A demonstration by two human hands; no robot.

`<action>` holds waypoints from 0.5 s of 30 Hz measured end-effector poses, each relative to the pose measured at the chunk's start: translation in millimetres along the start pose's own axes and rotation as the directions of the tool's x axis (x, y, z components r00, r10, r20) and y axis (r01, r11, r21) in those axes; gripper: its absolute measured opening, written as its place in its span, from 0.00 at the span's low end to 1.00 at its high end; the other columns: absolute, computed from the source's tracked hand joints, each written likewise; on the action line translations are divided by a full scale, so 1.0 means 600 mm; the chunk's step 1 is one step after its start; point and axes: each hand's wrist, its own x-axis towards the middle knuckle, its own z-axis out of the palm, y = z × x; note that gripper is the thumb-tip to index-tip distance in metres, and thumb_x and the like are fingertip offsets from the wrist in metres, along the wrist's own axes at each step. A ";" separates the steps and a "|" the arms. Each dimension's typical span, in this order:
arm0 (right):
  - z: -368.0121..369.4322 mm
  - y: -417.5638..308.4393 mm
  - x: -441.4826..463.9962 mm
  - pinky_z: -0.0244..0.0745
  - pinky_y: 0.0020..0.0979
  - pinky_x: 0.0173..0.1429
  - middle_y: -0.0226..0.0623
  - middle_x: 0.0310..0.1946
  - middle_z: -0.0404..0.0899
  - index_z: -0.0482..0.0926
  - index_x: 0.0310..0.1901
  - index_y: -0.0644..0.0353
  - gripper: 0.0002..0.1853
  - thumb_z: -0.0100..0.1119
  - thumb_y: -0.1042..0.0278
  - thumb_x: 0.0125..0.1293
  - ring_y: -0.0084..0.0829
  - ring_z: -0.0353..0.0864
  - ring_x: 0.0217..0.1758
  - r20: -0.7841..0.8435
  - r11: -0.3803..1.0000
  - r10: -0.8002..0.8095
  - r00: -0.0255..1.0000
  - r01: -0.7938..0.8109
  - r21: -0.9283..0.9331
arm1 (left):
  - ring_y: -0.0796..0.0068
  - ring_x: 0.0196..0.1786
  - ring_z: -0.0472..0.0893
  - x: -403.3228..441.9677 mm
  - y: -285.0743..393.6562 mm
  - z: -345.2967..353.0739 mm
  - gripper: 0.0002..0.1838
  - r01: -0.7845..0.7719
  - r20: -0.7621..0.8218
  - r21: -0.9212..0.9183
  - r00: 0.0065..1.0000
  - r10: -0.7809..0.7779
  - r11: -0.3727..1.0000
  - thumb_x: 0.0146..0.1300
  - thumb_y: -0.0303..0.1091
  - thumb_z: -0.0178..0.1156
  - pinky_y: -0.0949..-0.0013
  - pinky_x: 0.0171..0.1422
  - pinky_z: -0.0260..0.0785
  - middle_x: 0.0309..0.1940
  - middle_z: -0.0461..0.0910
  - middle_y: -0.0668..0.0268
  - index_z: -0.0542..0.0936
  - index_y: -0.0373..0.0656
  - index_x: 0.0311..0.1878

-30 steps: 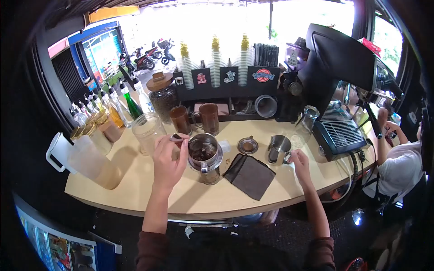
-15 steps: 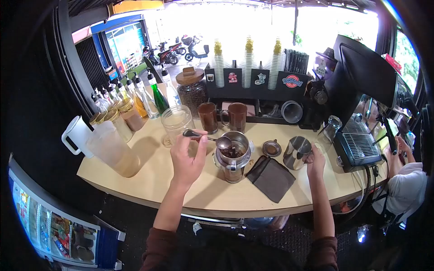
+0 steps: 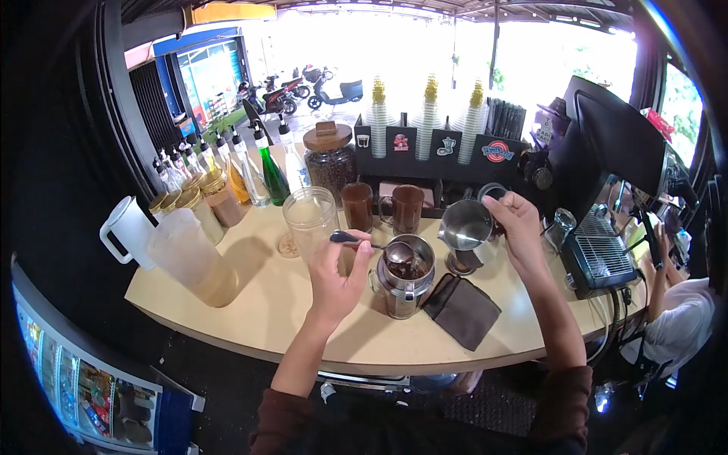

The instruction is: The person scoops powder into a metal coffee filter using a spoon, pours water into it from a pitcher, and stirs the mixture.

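Observation:
My left hand (image 3: 337, 277) pinches the dark handle of a metal spoon (image 3: 397, 253). The spoon's bowl is over the mouth of a metal drip coffee filter (image 3: 413, 284), which holds dark wet-looking contents and sits on a glass (image 3: 403, 305). My right hand (image 3: 519, 220) is closed around the handle of a steel pitcher (image 3: 464, 227), raised to the right of the filter and tilted toward it, showing its inside. Beneath the pitcher, a small round metal piece (image 3: 461, 264) is partly hidden. A folded dark cloth (image 3: 466, 312) lies beside the filter.
Behind the filter stand two brown-filled mugs (image 3: 356, 206), a clear jar (image 3: 309, 216) and a wood-lidded bean jar (image 3: 331, 163). Plastic pitchers (image 3: 193, 258) and pump bottles (image 3: 271, 171) are left. An espresso machine (image 3: 603, 243) and another person (image 3: 679, 322) are right.
The steel pitcher has gone up and left in my right hand, from low on the counter's right to near the filter, and tilted. The spoon stays over the filter; the view has shifted slightly.

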 end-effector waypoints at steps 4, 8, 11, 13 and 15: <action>0.030 -0.007 0.016 0.52 0.17 0.24 0.17 0.18 0.66 0.63 0.20 0.51 0.22 0.71 0.69 0.58 0.08 0.61 0.21 0.075 0.991 -0.061 0.995 0.069 -0.111 | 0.71 0.34 0.82 0.001 -0.006 0.001 0.04 0.000 0.001 -0.010 1.000 0.000 1.000 0.63 0.26 0.59 0.69 0.41 0.71 0.29 0.82 0.62 0.79 0.37 0.40; 0.049 -0.022 0.016 0.61 0.16 0.19 0.17 0.17 0.64 0.61 0.20 0.51 0.23 0.72 0.67 0.58 0.08 0.61 0.19 0.165 0.967 -0.046 0.985 0.086 -0.239 | 0.71 0.34 0.82 0.000 -0.001 0.000 0.04 0.018 0.004 -0.010 1.000 -0.018 1.000 0.64 0.26 0.59 0.69 0.42 0.71 0.29 0.82 0.62 0.79 0.37 0.40; 0.061 -0.030 0.014 0.67 0.17 0.17 0.18 0.16 0.64 0.60 0.21 0.52 0.23 0.71 0.66 0.58 0.08 0.63 0.18 0.187 0.962 -0.013 0.982 0.063 -0.266 | 0.72 0.34 0.82 -0.001 -0.004 -0.002 0.04 0.048 0.014 -0.025 0.999 -0.048 0.999 0.64 0.26 0.58 0.70 0.42 0.71 0.29 0.82 0.62 0.78 0.37 0.41; 0.068 -0.035 0.012 0.70 0.17 0.17 0.18 0.16 0.64 0.60 0.21 0.52 0.23 0.71 0.66 0.58 0.08 0.64 0.18 0.201 0.957 -0.011 0.980 0.069 -0.282 | 0.72 0.34 0.83 -0.001 -0.005 -0.002 0.04 0.028 0.014 -0.016 1.000 -0.028 0.999 0.64 0.26 0.58 0.70 0.42 0.72 0.29 0.82 0.62 0.78 0.37 0.41; 0.078 -0.046 0.006 0.69 0.17 0.18 0.18 0.16 0.64 0.60 0.21 0.52 0.23 0.71 0.67 0.59 0.08 0.66 0.20 0.198 0.963 0.031 0.980 0.023 -0.267 | 0.72 0.34 0.83 -0.001 -0.003 -0.002 0.04 0.030 0.011 -0.025 0.999 -0.030 0.999 0.64 0.26 0.58 0.70 0.41 0.72 0.29 0.82 0.62 0.78 0.37 0.41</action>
